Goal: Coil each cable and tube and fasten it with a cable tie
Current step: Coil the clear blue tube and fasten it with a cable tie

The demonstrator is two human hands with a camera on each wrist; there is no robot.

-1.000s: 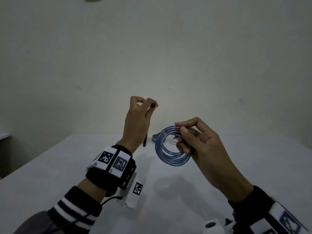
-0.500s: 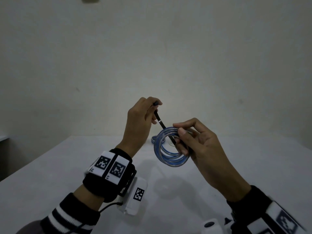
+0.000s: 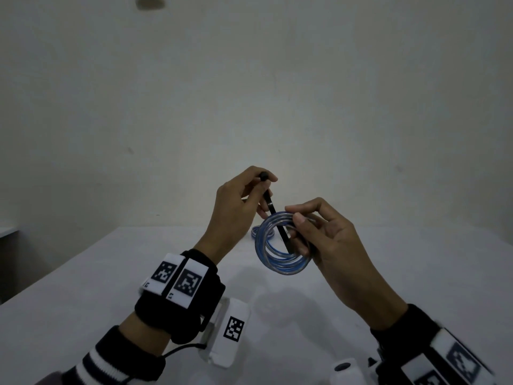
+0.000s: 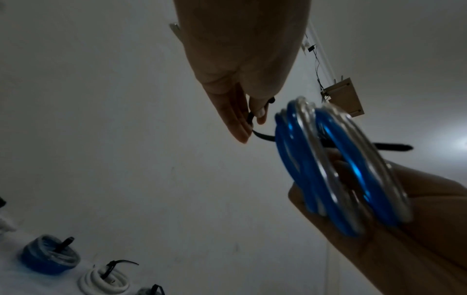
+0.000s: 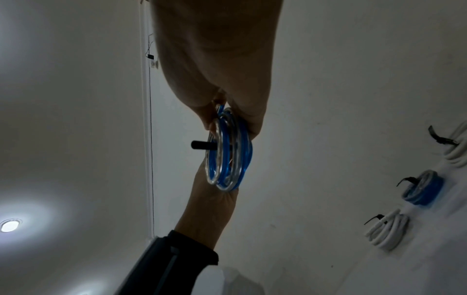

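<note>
My right hand pinches a coil of blue and clear tube by its right side and holds it upright above the table. My left hand grips a black cable tie near its head, up and left of the coil. The strap slants down through the coil's middle. In the left wrist view the cable tie passes through the coil and its tip sticks out beyond. In the right wrist view one end of the cable tie juts out of the coil.
Tied coils lie on the white table: a blue coil, a white coil and another white coil at the frame edge. The blue coil lies behind the hands. A wall stands behind the table.
The tie hung from my left hand, left of the coil. My left hand has swung it over and passed its strap through the coil's middle. The right hand kept its hold.
</note>
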